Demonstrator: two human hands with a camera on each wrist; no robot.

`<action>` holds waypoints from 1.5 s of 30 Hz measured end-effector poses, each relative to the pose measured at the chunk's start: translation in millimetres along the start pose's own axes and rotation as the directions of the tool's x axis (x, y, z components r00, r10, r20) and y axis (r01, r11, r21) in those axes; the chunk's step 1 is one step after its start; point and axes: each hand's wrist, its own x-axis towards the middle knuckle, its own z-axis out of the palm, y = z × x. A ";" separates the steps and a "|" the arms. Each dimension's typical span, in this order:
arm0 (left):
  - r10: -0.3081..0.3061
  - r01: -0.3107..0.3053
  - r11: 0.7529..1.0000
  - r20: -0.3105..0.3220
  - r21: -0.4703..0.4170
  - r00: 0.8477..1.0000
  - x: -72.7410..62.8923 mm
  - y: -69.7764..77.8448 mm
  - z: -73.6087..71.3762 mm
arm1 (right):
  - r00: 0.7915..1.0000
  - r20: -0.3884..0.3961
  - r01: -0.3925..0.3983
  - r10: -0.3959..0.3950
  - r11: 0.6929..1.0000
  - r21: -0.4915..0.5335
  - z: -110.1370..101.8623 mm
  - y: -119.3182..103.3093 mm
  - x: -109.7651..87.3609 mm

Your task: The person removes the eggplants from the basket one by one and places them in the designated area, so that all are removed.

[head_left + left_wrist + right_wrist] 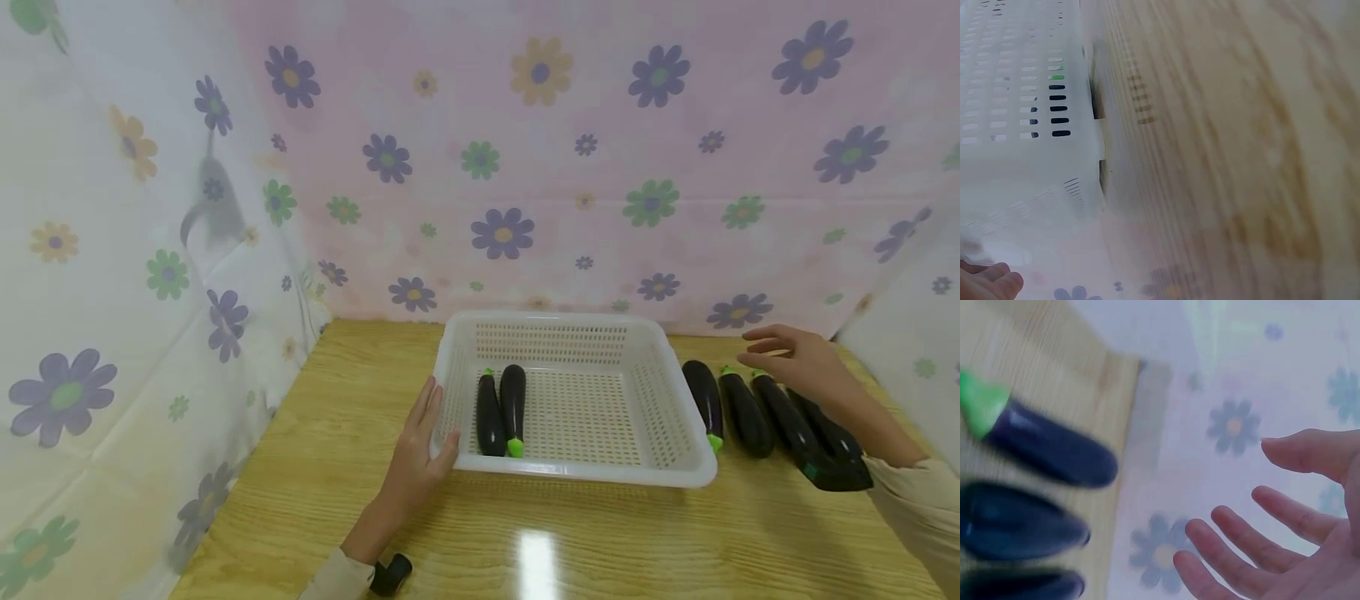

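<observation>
A white plastic basket (pixel 555 470) stands on the table, with two eggplants inside near its left wall: one eggplant (pixel 490 417) beside another eggplant (pixel 513 404). My left hand (pixel 416 454) rests against the basket's left side, its fingers fairly straight along the rim and the thumb near the front corner. To the right of the basket lie several more eggplants, among them a dark eggplant (pixel 746 412) and one with a green cap (pixel 1047 440). Over the far ends of these hovers my right hand (pixel 813 367), fingers spread and holding nothing.
The wooden table (pixel 465 542) reaches back to a flowered cloth wall (pixel 450 217). Similar cloth hangs at the left and right. A black strapped device (pixel 392 575) sits at my left wrist, another (pixel 843 475) at the right one.
</observation>
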 end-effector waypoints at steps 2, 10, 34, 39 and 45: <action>0.000 0.000 1.000 -0.001 0.002 1.000 -0.4 -0.1 0.0 | 1.000 0.027 0.010 -0.010 1.000 0.019 2.5 -11.5 0.7; 0.005 -0.005 1.000 0.003 0.011 1.000 -1.0 0.5 -0.6 | 0.994 0.097 0.034 -0.044 0.994 0.103 14.5 -50.0 5.7; 0.009 -0.009 1.000 -0.005 -0.005 1.000 -2.7 -2.2 1.3 | 0.961 0.235 0.077 -0.146 0.957 0.278 54.4 -117.1 26.4; 0.013 -0.013 1.000 -0.010 -0.004 1.000 -3.6 -3.8 2.1 | 0.947 0.276 0.068 -0.162 0.945 0.319 65.9 -123.5 30.4; 0.015 -0.015 1.000 -0.014 0.000 1.000 -3.9 -5.4 3.1 | 0.932 0.314 0.058 -0.184 0.927 0.371 82.0 -129.3 37.7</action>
